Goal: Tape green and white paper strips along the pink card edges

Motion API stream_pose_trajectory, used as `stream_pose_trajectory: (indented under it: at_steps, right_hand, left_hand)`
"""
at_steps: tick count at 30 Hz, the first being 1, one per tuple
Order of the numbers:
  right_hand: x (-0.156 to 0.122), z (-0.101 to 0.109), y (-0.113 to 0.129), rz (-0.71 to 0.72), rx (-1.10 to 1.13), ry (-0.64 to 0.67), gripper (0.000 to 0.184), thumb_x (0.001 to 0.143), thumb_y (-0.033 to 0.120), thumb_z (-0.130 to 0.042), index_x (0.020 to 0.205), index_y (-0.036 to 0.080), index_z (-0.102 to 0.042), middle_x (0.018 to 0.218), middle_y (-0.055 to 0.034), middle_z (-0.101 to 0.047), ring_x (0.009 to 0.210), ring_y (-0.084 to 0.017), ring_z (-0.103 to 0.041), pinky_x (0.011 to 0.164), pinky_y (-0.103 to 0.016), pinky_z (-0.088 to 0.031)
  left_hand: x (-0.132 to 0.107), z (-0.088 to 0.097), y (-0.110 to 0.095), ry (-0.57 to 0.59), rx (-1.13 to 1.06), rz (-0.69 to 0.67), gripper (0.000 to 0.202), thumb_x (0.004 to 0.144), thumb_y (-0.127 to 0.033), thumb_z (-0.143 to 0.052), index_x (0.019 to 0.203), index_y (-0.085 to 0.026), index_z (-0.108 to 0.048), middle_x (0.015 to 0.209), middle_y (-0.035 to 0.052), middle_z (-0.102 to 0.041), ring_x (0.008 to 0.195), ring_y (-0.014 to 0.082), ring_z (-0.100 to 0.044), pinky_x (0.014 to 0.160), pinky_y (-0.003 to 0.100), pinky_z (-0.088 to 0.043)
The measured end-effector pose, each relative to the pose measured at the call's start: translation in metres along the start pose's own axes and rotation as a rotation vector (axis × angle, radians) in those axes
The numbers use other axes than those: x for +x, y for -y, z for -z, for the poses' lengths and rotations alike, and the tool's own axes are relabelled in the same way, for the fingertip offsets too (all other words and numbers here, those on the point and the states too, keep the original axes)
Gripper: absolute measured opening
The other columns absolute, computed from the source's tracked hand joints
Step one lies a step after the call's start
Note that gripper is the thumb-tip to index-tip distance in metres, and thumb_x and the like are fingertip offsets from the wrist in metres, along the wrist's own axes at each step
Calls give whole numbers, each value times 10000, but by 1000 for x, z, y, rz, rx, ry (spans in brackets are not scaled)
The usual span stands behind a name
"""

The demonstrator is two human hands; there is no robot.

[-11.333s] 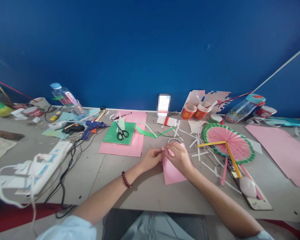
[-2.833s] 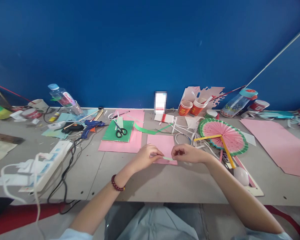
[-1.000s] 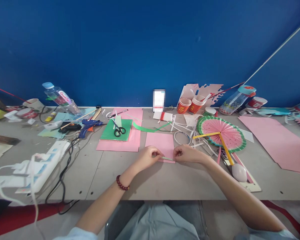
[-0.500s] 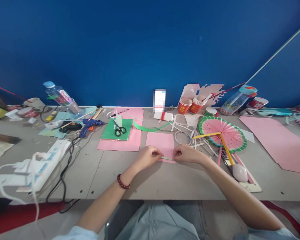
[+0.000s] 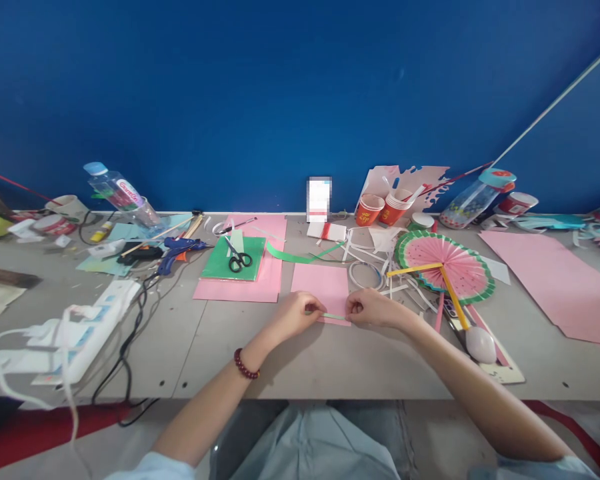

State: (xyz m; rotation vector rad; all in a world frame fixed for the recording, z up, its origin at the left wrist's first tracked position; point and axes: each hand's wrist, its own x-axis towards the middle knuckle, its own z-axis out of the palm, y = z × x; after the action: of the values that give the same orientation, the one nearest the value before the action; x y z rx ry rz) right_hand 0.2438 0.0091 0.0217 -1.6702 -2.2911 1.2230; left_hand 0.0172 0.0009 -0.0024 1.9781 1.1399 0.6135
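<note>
Left hand [image 5: 296,315] and right hand [image 5: 373,308] pinch a green strip [image 5: 335,317] between them, its long axis running left to right near the close edge of a pink sheet [image 5: 320,283] on the counter [image 5: 305,367].

This is looking like a handicraft workspace: a long grey desk [image 5: 290,370] is running along a blue wall [image 5: 270,107] at twelve o'clock. Around a small pink sheet [image 5: 320,283] at the clock's centre, scissors [image 5: 237,255] are lying on green paper [image 5: 217,263] at ten, a blue glue gun [image 5: 185,245] is resting between nine and ten, white paper strips [image 5: 347,252] are littering one o'clock, and a pleated watermelon-patterned fan [image 5: 437,255] is spreading between two and three. A power strip [image 5: 99,328] is lying between eight and nine.
</note>
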Motion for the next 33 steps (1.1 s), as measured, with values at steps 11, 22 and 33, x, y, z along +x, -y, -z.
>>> stream_pose_trajectory:
  at_steps: [11,22,33]
  right_hand:
    - [-3,2,2,23,3,8,121,647,233,-553,671,168,-653,601,9,-600,573,-122,-519,522,-220,-354]
    - [-5,8,0,78,-50,55,144,681,228,-522,708,171,-652,665,-6,-618,627,-137,-538,571,-233,-365]
    - [-2,5,-1,53,-25,44,128,677,270,-545,680,176,-632,618,14,-597,579,-122,-518,525,-226,-347]
  left_hand:
    - [0,-1,2,6,13,-7,181,742,-126,-583,813,-200,-732,850,15,-714,775,146,-631,723,232,-484]
    - [-1,1,-3,22,-34,21,179,748,-139,-584,812,-206,-737,855,11,-725,779,148,-646,715,233,-481]
    - [-1,0,-1,20,-20,6,186,746,-128,-574,808,-200,-734,843,18,-719,777,149,-641,721,233,-484]
